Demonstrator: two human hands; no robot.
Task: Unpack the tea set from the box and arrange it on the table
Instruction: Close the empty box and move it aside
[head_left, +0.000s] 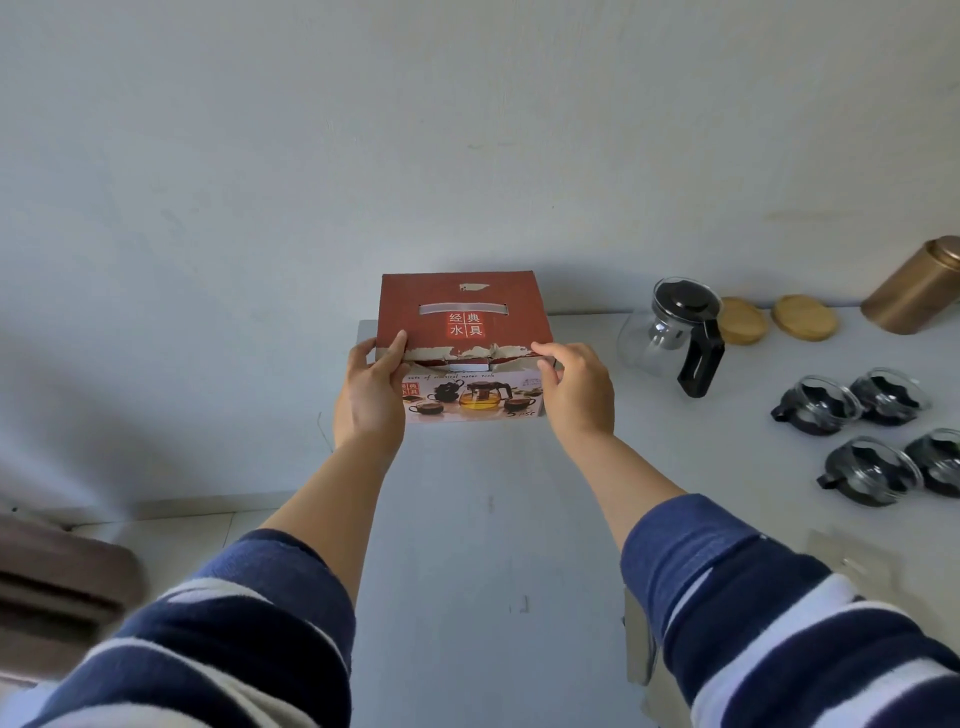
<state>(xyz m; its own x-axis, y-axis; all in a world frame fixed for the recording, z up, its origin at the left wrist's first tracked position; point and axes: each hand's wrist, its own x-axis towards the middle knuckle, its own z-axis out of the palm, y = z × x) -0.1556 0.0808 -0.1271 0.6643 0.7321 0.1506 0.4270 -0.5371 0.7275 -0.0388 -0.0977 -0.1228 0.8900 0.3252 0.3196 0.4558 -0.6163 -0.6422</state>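
Box (467, 332) betw. both hands, L (370, 387) & R (574, 387) gripping corners.

1. Two round wooden coasters (802, 317) lying flat at the far right by the wall, side by side;
2. Brass-coloured cylindrical canister (917, 293) just right of them, tilted in view;
3. Dark brown furniture (57, 582) low at left, beside the table.

Red box (460, 317) at far counter (483, 519) edge, flaps down. Left hand (370, 387) grips its left front corner, right hand (574, 387) its right. Glass teapot (670, 332) and four cups (815, 405) to the right, apart from box.
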